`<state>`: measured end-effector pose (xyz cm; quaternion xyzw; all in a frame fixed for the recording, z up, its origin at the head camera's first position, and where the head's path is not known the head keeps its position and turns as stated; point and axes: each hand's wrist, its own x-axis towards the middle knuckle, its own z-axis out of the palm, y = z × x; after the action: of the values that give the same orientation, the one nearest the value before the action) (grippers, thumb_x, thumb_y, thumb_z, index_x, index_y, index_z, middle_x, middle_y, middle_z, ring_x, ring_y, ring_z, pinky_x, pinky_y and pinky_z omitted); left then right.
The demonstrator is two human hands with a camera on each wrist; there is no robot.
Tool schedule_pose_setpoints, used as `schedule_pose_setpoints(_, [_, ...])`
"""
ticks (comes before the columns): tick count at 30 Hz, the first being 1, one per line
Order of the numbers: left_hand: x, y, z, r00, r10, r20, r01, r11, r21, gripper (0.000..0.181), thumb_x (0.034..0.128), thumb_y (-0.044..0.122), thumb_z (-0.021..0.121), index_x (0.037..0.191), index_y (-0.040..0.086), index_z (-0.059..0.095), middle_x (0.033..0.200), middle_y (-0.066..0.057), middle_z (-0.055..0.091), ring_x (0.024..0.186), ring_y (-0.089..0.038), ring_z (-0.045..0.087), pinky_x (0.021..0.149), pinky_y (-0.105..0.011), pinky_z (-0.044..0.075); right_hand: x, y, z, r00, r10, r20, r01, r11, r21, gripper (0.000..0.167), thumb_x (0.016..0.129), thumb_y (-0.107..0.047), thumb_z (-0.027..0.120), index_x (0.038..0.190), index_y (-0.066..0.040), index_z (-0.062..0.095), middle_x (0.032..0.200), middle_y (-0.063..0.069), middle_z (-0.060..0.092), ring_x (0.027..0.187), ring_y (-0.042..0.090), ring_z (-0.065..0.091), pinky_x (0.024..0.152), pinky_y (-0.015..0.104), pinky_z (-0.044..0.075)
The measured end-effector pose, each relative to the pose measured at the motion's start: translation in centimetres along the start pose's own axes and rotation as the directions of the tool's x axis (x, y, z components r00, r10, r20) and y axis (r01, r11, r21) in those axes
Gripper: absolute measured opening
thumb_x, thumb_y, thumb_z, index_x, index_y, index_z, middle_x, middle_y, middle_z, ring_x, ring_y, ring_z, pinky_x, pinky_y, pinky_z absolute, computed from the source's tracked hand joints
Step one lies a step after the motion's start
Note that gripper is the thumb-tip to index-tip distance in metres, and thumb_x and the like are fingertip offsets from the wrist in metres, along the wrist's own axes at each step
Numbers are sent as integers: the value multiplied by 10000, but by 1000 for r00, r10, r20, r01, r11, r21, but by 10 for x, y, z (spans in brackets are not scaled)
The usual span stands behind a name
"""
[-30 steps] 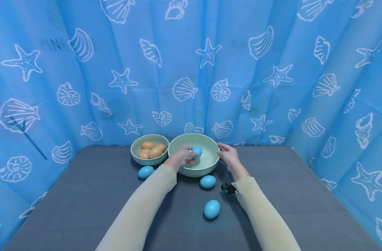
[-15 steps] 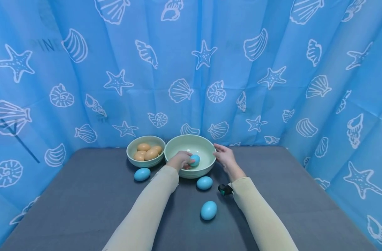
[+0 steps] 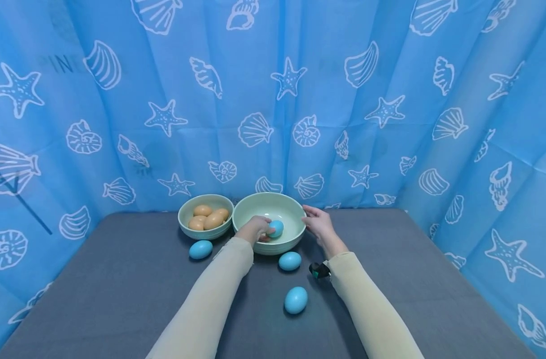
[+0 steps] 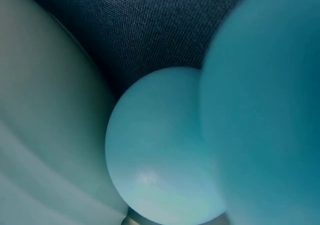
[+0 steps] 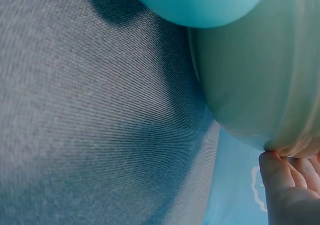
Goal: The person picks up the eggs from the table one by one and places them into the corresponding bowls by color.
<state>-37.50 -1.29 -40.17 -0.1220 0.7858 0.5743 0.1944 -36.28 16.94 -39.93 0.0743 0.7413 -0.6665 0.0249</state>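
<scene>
The left hand (image 3: 256, 229), lower than before, pinches a blue egg (image 3: 276, 229) inside the large bowl (image 3: 267, 202); the right hand (image 3: 319, 225) touches three o'clock, grip unclear.

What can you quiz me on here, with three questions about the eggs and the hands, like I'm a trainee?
1. Counting: how many blue eggs can you see lying directly on the gray table?
2. True or false: the left hand holds a brown egg.
3. Fill in the gap: the brown eggs lie in the ____.

Key:
1. Three.
2. False; its fingers hold a blue one.
3. Smaller bowl.
</scene>
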Motion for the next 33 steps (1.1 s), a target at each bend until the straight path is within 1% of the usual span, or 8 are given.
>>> schedule_pose_setpoints(4, [6, 3, 3, 999, -29, -18, 29, 999, 24, 507, 936, 21, 630, 1422, 47, 488, 1459, -131, 447, 1087, -314, 587, 908, -338, 521, -1, -1, -1, 1000, 3, -1, -3, 1000, 1, 482, 984, 2, 509, 1458, -29, 428, 1500, 164, 399, 1353, 296, 410, 1051, 401, 433])
schedule_pose_setpoints(9, [9, 8, 1, 991, -63, -116, 76, 992, 104, 473, 933, 109, 664, 1378, 47, 517, 1334, -116, 538, 819, -226, 572, 706, -278, 495, 0, -3, -1, 1000, 7, 4, -7, 1000, -7, 486, 988, -4, 509, 1464, -43, 423, 1495, 174, 403, 1344, 308, 421, 1053, 399, 432])
schedule_pose_setpoints(13, [3, 14, -5, 984, -73, -163, 82, 996, 48, 451, 947, 104, 644, 1376, 59, 510, 1300, -126, 535, 830, -237, 534, 715, -308, 497, 1, -3, 1, 1000, 13, 8, -13, 1000, -10, 485, 988, -5, 510, 1464, -47, 426, 1492, 176, 407, 1343, 305, 422, 1052, 402, 433])
schedule_pose_setpoints(16, [-7, 16, -9, 986, -45, -160, 41, 999, -29, 484, 952, 52, 620, 1414, 58, 477, 1384, -142, 488, 1059, -311, 569, 883, -377, 519, 1, -3, 2, 1000, 18, 6, -18, 1000, -9, 481, 990, -6, 508, 1463, -47, 428, 1494, 171, 406, 1346, 300, 419, 1050, 402, 435])
schedule_pose_setpoints(19, [-21, 14, -14, 990, 25, -139, -36, 997, -74, 505, 960, 23, 593, 1442, 42, 442, 1420, -173, 462, 1185, -352, 541, 955, -415, 497, 1, -3, 2, 1000, 23, 7, -23, 1000, -2, 480, 989, -3, 512, 1460, -45, 431, 1488, 177, 412, 1341, 305, 424, 1049, 403, 436])
schedule_pose_setpoints(25, [-49, 5, -24, 978, 191, -79, -198, 975, -99, 484, 971, 33, 572, 1433, -4, 431, 1321, -224, 549, 1148, -343, 587, 938, -407, 517, 2, -3, 2, 999, 29, 24, -29, 1000, 6, 481, 987, 0, 511, 1460, -39, 429, 1485, 183, 413, 1344, 304, 420, 1048, 401, 437])
schedule_pose_setpoints(30, [-67, -2, -34, 961, 277, 16, -273, 953, -135, 459, 1000, 47, 523, 1435, -43, 405, 1313, -256, 546, 1132, -351, 603, 949, -419, 514, 2, -3, 0, 999, 33, 18, -33, 999, 11, 481, 986, 3, 512, 1458, -49, 436, 1489, 172, 413, 1352, 295, 411, 1057, 400, 427])
schedule_pose_setpoints(33, [-79, -8, -38, 953, 296, 60, -286, 948, -142, 448, 1007, 67, 519, 1426, -54, 414, 1317, -255, 549, 1121, -345, 615, 932, -412, 524, 1, -2, 0, 999, 37, 15, -37, 999, 7, 483, 984, 3, 519, 1457, -60, 441, 1487, 162, 420, 1347, 288, 419, 1058, 394, 427])
